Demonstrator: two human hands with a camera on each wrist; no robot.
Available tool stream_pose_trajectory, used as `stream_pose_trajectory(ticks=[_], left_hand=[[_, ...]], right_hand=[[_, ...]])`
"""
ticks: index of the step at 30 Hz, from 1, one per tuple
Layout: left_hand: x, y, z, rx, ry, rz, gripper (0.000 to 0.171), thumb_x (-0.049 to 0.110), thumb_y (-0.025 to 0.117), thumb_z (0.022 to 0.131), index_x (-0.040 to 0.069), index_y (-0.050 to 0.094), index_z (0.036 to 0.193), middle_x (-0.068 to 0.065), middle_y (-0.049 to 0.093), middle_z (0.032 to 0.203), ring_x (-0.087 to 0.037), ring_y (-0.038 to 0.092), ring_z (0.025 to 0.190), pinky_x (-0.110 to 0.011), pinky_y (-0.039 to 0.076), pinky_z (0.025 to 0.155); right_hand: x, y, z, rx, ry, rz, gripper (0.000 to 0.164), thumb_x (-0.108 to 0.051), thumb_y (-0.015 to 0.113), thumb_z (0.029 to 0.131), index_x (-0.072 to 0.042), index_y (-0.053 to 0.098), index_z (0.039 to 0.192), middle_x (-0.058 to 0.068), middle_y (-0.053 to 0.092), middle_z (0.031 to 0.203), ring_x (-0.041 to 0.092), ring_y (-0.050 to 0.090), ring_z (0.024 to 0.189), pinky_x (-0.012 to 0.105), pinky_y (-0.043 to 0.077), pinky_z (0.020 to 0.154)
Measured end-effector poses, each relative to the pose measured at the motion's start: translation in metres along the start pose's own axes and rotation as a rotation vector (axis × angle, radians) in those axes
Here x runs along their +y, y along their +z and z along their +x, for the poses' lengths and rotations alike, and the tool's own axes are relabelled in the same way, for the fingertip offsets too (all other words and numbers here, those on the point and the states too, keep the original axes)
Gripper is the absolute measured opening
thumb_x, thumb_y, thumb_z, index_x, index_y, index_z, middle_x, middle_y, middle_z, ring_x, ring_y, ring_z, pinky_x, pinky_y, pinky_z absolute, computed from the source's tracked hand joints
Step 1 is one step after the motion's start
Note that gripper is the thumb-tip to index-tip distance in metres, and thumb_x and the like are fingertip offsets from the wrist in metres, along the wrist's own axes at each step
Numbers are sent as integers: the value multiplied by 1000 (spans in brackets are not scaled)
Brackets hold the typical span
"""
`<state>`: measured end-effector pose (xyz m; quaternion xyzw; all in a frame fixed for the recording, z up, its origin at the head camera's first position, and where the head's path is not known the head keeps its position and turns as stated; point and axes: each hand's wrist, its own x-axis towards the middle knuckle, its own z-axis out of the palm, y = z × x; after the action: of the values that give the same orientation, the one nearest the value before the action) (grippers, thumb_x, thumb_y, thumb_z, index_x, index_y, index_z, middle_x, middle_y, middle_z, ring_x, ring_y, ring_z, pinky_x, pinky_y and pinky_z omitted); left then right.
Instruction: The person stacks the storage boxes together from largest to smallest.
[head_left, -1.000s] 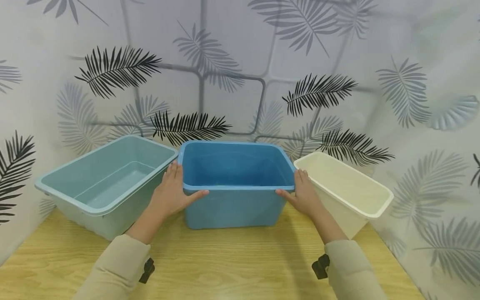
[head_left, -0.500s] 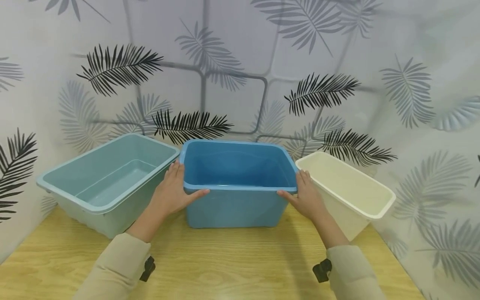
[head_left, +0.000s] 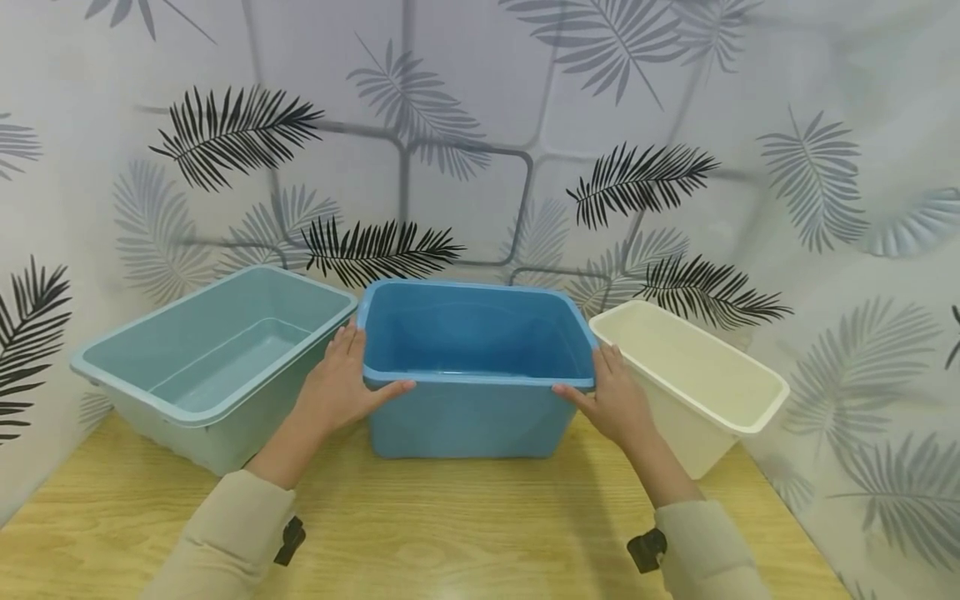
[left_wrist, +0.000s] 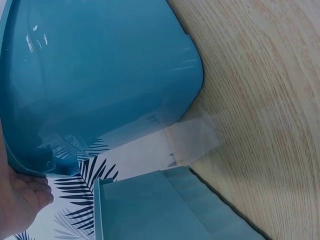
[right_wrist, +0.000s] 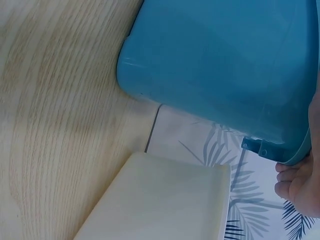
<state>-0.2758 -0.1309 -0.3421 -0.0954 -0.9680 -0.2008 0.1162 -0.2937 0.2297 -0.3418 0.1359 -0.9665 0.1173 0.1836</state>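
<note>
An open blue plastic bin [head_left: 465, 421] stands on the table in the middle of the head view, bare inside. My left hand [head_left: 337, 387] grips its rim at the left front corner, thumb along the front face. At the opposite corner my right hand [head_left: 611, 396] grips the rim in the same way. Curled fingertips [left_wrist: 37, 192] show under the rim edge in the left wrist view. In the right wrist view, fingertips [right_wrist: 286, 182] bend beneath the rim, close to a small lug on the bin's side.
A pale green bin [head_left: 217, 442] stands angled close on the left. To the right is a narrower cream bin [head_left: 693, 421], also angled. Behind them hangs a leaf-patterned sheet [head_left: 480, 108]. The wooden table [head_left: 450, 525] extends in front.
</note>
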Motion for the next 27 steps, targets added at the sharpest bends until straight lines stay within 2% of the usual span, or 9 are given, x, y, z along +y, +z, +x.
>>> stream_pose_trajectory(ticks=[12, 24, 27], left_hand=[[-3, -1, -6, 15, 28, -21, 108, 68, 53, 78, -8, 17, 144, -25, 11, 153, -44, 16, 139, -56, 29, 107], [-2, -3, -17, 38, 38, -28, 105, 66, 54, 79, -9, 19, 143, -26, 14, 152, -46, 19, 138, -57, 31, 105], [-1, -2, -18, 50, 46, -24, 105, 66, 55, 78, -9, 20, 143, -27, 16, 151, -46, 20, 137, -57, 32, 104]], right_hand=[[-5, 1, -11, 78, -22, -30, 93, -64, 54, 80, 13, 39, 131, 29, 41, 137, 42, 34, 132, 53, 43, 95], [-11, 0, -21, 81, 10, -47, 96, -65, 55, 79, 12, 37, 134, 29, 40, 139, 43, 32, 134, 53, 46, 91], [-13, -1, -25, 87, 12, -48, 96, -63, 57, 79, 13, 38, 133, 29, 39, 140, 43, 32, 134, 54, 44, 93]])
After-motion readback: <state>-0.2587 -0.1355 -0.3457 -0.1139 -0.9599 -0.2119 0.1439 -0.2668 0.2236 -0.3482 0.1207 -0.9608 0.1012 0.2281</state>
